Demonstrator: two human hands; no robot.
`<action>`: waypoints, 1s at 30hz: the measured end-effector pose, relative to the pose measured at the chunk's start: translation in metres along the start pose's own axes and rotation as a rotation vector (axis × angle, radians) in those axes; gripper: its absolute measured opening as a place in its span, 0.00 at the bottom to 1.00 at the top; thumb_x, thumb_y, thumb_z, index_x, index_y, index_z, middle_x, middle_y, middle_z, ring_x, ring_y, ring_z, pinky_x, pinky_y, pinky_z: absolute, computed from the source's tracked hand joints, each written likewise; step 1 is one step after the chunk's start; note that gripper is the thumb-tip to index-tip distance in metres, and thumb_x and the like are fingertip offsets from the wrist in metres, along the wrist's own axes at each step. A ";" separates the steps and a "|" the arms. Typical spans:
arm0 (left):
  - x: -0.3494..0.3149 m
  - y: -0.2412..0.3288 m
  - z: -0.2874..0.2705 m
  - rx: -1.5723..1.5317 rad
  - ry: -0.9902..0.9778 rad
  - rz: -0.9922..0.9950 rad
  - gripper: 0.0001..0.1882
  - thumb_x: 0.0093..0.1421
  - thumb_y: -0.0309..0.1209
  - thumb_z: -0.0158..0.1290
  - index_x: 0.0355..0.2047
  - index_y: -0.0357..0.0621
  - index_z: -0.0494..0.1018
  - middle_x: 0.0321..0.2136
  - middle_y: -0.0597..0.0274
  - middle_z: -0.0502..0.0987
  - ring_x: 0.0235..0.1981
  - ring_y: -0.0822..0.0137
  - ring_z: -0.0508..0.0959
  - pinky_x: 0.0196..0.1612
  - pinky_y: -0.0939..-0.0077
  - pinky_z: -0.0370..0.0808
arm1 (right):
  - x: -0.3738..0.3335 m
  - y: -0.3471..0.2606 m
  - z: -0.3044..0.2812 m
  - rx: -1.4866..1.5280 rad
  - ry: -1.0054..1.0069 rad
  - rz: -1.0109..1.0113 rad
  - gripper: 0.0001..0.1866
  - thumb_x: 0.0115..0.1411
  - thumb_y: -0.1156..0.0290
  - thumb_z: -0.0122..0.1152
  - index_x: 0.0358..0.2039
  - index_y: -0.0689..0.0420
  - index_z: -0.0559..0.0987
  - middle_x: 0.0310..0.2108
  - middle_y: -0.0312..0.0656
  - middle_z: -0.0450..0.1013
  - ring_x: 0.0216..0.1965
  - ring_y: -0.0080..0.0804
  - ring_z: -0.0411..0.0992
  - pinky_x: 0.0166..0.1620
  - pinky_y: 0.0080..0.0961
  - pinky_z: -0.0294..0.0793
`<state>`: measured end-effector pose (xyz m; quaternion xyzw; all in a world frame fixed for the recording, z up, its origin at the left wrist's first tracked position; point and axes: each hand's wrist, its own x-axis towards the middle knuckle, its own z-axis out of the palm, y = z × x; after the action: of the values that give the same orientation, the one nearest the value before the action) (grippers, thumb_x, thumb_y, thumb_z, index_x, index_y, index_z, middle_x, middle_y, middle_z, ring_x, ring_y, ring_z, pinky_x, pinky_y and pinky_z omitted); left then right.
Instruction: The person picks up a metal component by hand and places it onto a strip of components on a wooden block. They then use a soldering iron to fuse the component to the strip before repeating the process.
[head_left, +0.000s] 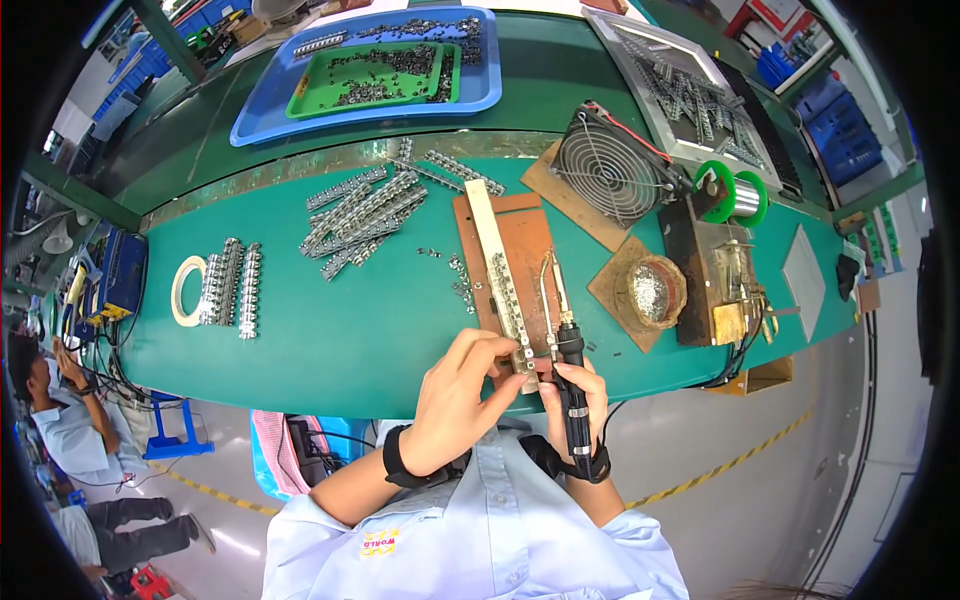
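A soldering iron (571, 345) with a thin wire-feed tube lies in my right hand (578, 395), its tip pointing away from me. The right fingertips also come close to the near end of a long pale bar (486, 228). Along that bar runs a row of small metal parts (506, 300). My left hand (462, 385) is closed, thumb and fingers pinched at the row's near end; its fingertips partly cover what they grip. Under the bar lies a reddish-brown board (528, 240). Loose small metal pieces (460, 283) are scattered left of the board.
Metal strips (365, 218) are piled at centre left; more stand beside a tape roll (187, 291). A fan (610, 165), solder spool (745, 197) and round solder pot (650, 292) are to the right. A blue tray (262, 112) sits behind. Another person (75, 430) is at far left.
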<state>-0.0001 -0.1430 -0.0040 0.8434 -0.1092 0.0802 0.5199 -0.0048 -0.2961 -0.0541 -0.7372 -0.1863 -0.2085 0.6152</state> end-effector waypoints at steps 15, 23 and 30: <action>0.019 0.022 -0.020 0.066 0.084 0.078 0.14 0.46 0.24 0.58 0.34 0.40 0.69 0.21 0.64 0.74 0.23 0.68 0.76 0.28 0.74 0.70 | -0.003 0.000 -0.007 0.126 -0.077 0.116 0.15 0.55 0.84 0.50 0.43 0.58 0.63 0.35 0.50 0.71 0.36 0.34 0.71 0.41 0.27 0.70; 0.031 0.029 -0.028 0.039 0.078 0.084 0.13 0.46 0.24 0.58 0.33 0.39 0.70 0.21 0.64 0.75 0.23 0.69 0.77 0.28 0.77 0.69 | -0.003 -0.002 -0.006 0.146 -0.069 0.127 0.15 0.54 0.84 0.50 0.42 0.59 0.63 0.34 0.50 0.71 0.36 0.34 0.72 0.41 0.28 0.70; 0.033 0.028 -0.031 0.069 0.042 0.092 0.12 0.46 0.23 0.57 0.33 0.37 0.72 0.27 0.59 0.76 0.24 0.69 0.77 0.28 0.80 0.71 | -0.002 -0.002 -0.006 0.130 -0.068 0.122 0.15 0.54 0.84 0.50 0.42 0.59 0.63 0.33 0.50 0.71 0.35 0.34 0.72 0.41 0.28 0.70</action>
<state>0.0239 -0.1313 0.0425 0.8531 -0.1340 0.1256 0.4883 -0.0078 -0.3020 -0.0527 -0.7122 -0.1749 -0.1332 0.6666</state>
